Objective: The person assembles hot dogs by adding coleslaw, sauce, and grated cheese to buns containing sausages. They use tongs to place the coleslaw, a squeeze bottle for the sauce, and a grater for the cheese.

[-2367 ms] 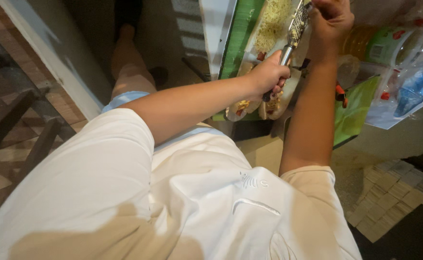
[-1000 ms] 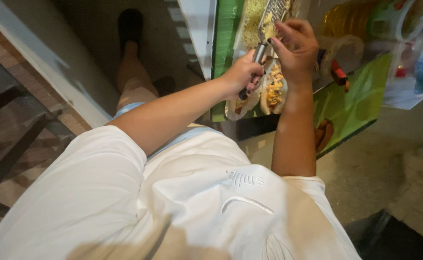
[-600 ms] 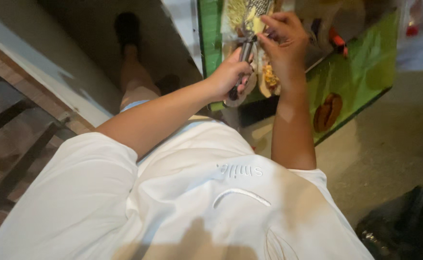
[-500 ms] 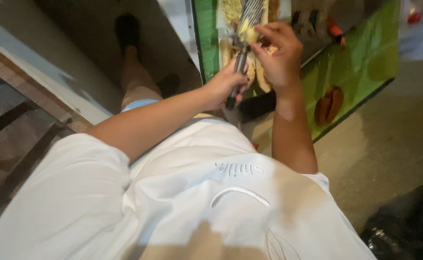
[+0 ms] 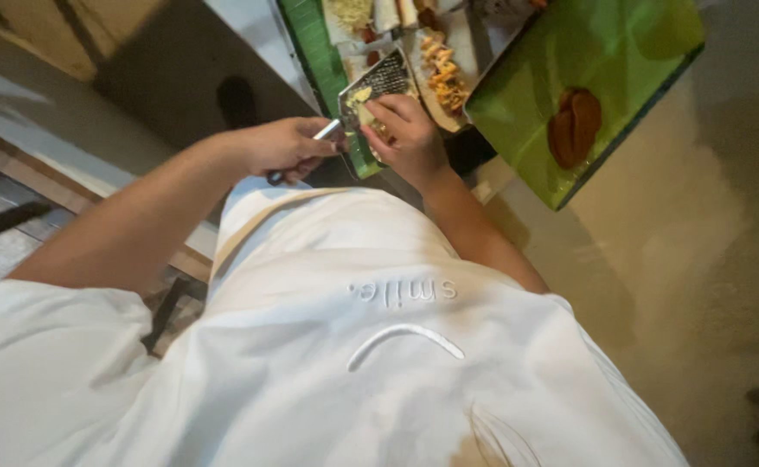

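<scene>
The left hand [image 5: 280, 147] is closed around the handle of a flat metal grater [image 5: 377, 84], which is held tilted over the near edge of the counter [image 5: 310, 52]. The right hand [image 5: 405, 134] pinches a pale block of cheese [image 5: 361, 95] against the grater's face. Just beyond lies a plate [image 5: 466, 35] of topped food; a green board [image 5: 587, 95] stands further right. Grating well likely calls for short strokes, fingertips clear, handle steady.

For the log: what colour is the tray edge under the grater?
Green, in the head view: tray edge below the grater.
</scene>
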